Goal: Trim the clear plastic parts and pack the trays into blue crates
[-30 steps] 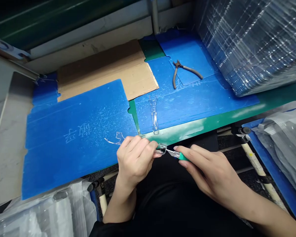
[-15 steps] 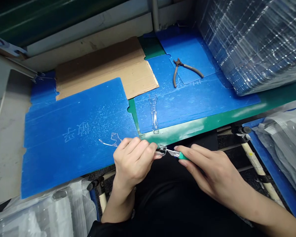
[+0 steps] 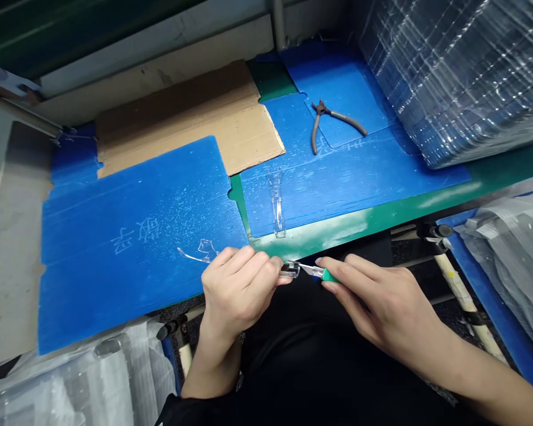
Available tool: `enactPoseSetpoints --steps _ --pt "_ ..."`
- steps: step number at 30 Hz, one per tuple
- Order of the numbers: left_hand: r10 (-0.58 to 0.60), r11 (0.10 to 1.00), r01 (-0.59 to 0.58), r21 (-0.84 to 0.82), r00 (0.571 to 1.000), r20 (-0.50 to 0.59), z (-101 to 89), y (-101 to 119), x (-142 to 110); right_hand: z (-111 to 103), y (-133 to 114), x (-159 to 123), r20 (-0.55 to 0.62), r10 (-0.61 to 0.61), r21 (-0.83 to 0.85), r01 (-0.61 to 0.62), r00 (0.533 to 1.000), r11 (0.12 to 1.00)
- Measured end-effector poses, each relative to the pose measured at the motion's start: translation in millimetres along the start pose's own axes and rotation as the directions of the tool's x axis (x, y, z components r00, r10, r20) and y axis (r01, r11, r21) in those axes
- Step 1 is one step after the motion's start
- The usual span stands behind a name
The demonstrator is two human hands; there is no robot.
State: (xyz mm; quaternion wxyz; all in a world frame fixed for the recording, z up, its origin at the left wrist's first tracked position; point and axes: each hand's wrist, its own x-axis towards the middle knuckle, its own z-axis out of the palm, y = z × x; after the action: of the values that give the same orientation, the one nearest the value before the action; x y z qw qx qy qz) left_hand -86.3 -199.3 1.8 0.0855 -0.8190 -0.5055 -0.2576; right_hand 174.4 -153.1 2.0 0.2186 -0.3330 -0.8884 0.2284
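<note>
My left hand (image 3: 240, 287) is closed around a clear plastic part (image 3: 290, 269), whose end sticks out past the thumb. In my right hand (image 3: 382, 299) is a utility knife (image 3: 327, 274) with a green handle; its blade lies at the end of that part, and whether it cuts in I cannot tell. Left of my left hand, a thin clear plastic piece (image 3: 203, 251) shows over the blue sheet; I cannot tell if it joins the held part. Another clear plastic part (image 3: 278, 204) lies on the blue sheet beyond my hands.
Grey-handled nippers (image 3: 322, 121) lie open on the right-hand blue sheet (image 3: 364, 177). Brown cardboard (image 3: 182, 127) and another blue sheet (image 3: 137, 231) cover the bench's left. A stack wrapped in clear film (image 3: 471, 83) stands at the right. White-wrapped bundles (image 3: 106, 378) flank me below.
Both hands stay nearly where they were, the knife blade still at the end of the clear part. The whole view has shifted slightly.
</note>
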Motion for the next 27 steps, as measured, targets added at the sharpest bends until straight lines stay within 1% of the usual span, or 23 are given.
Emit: enactPoseSetpoints --steps 2,4,7,10,12,14,16,17,18,20,22,23,24,26,27 --pt "0.000 0.999 0.000 -0.044 1.000 0.010 -0.7 2.6 -1.9 1.2 4.1 2.2 -0.015 0.022 -0.012 -0.022 1.000 1.000" --pt "0.014 0.995 -0.011 -0.098 0.999 0.028 -2.1 6.2 -3.2 2.4 9.9 4.6 -0.027 0.073 -0.010 -0.073 0.997 0.997" --pt "0.031 0.990 -0.017 -0.138 0.995 0.094 -3.8 12.7 -1.4 3.5 18.4 6.8 -0.043 0.139 0.047 -0.137 0.989 0.989" --pt "0.064 0.985 -0.036 -0.168 0.984 0.169 -0.9 24.1 5.1 2.9 22.8 7.9 -0.099 0.173 0.190 -0.152 0.980 0.970" --pt "0.142 0.974 -0.101 -0.205 0.971 0.195 6.3 36.3 10.5 1.2 23.5 9.6 -0.114 0.212 0.311 -0.168 0.971 0.936" --pt "0.234 0.953 -0.183 -0.243 0.951 0.201 18.4 50.0 15.6 -1.2 23.1 12.8 -0.076 0.270 0.439 -0.211 0.960 0.874" --pt "0.331 0.921 -0.273 -0.279 0.925 0.188 33.0 62.4 20.2 -3.7 21.8 16.4 -0.006 0.312 0.551 -0.257 0.950 0.794" --pt "0.384 0.899 -0.320 -0.300 0.905 0.183 39.7 67.9 22.3 -4.9 20.6 17.7 0.026 0.318 0.593 -0.271 0.948 0.758" --pt "0.436 0.875 -0.365 -0.319 0.879 0.191 45.0 73.4 24.5 -6.0 18.9 18.1 0.048 0.319 0.623 -0.278 0.946 0.731" --pt "0.525 0.832 -0.428 -0.354 0.814 0.250 50.5 85.6 28.4 -7.2 14.8 16.0 0.075 0.310 0.651 -0.282 0.948 0.705" --pt "0.573 0.808 -0.454 -0.374 0.752 0.325 51.5 97.9 30.9 -5.2 14.0 11.4 0.103 0.296 0.645 -0.290 0.950 0.707" --pt "0.587 0.802 -0.465 -0.376 0.731 0.349 52.9 102.9 31.7 -3.0 17.6 9.0 0.137 0.279 0.626 -0.302 0.950 0.719" --pt "0.600 0.794 -0.481 -0.371 0.720 0.349 56.6 106.8 32.7 -0.5 24.9 6.4 0.172 0.268 0.599 -0.316 0.948 0.736" --pt "0.646 0.759 -0.547 -0.353 0.702 0.300 72.3 114.8 37.2 1.7 49.3 -0.8 0.270 0.225 0.535 -0.340 0.936 0.774" --pt "0.673 0.732 -0.578 -0.361 0.696 0.250 82.9 120.9 40.7 0.2 63.2 -6.6 0.285 0.241 0.523 -0.361 0.928 0.772"
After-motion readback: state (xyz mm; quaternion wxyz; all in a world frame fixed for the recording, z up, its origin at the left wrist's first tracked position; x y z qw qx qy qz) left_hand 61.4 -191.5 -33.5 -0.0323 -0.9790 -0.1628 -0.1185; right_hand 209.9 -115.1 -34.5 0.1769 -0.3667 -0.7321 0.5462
